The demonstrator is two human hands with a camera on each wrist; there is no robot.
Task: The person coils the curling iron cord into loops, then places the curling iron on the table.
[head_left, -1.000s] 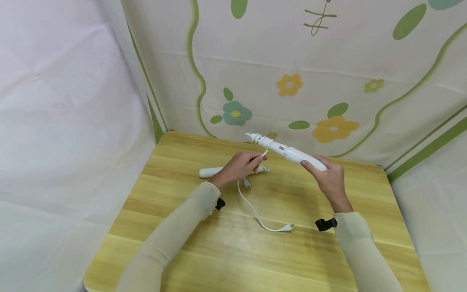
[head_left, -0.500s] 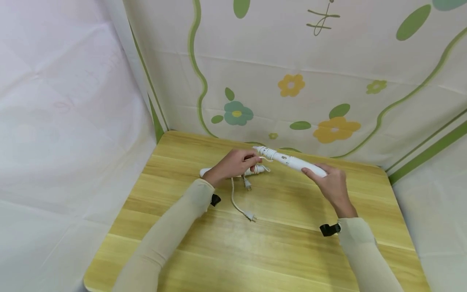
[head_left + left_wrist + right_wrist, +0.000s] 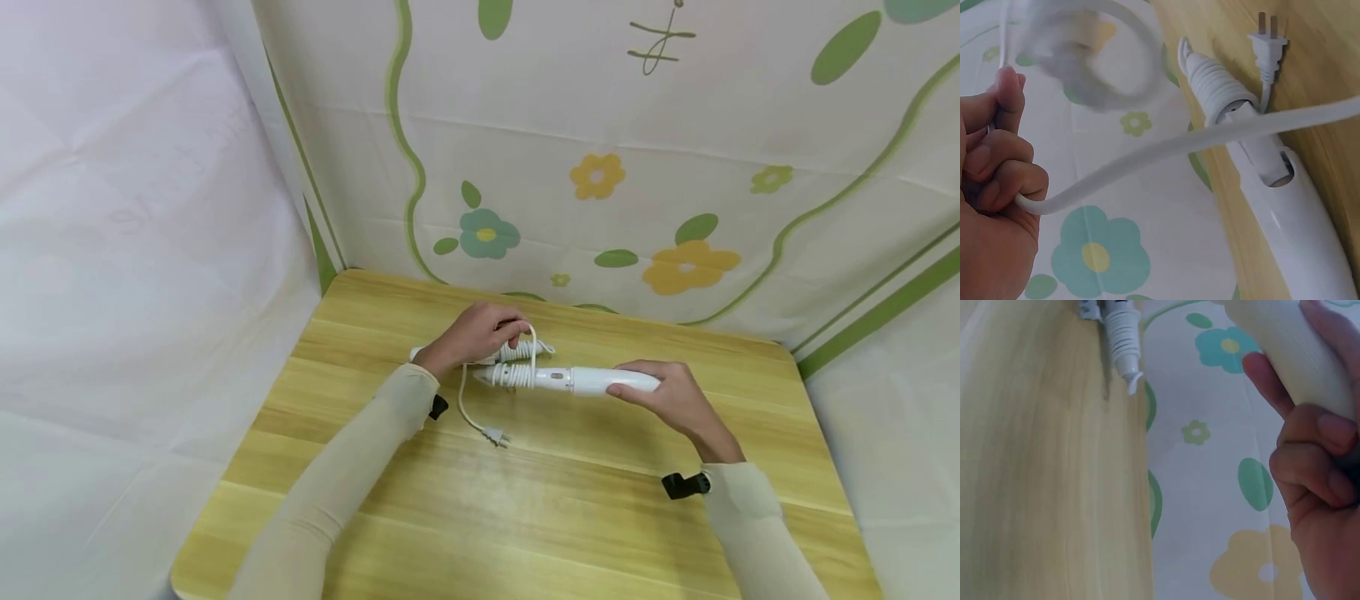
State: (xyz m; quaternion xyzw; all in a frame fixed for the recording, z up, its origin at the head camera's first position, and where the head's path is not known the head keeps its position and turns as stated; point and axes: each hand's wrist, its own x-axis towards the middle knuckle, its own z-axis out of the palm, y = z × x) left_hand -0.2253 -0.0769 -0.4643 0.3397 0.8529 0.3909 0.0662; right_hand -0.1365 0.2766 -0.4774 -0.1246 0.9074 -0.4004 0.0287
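Observation:
My right hand (image 3: 667, 396) grips the thick end of a white wand-shaped hair iron (image 3: 600, 381), held nearly level above the table. White power cord (image 3: 534, 342) is coiled round the iron's thinner left end. My left hand (image 3: 483, 329) pinches this cord and pulls a loop up from the coils. In the left wrist view, the cord (image 3: 1147, 159) also runs under the curled fingers. Its free end hangs down to a two-pin plug (image 3: 495, 436). Behind the left hand lies a second white hair iron (image 3: 1297, 225), its cord wrapped and partly hidden in the head view.
The wooden table (image 3: 487, 517) has rounded corners and meets a flower-print cloth wall (image 3: 525, 125) at the back. A plain white cloth (image 3: 150, 292) hangs at the left. The second iron's plug (image 3: 1268, 47) lies by its coils.
My right hand has lowered the iron and turned it level, its coiled end moving down and left. The left hand has shifted slightly left, and the dangling plug has swung left.

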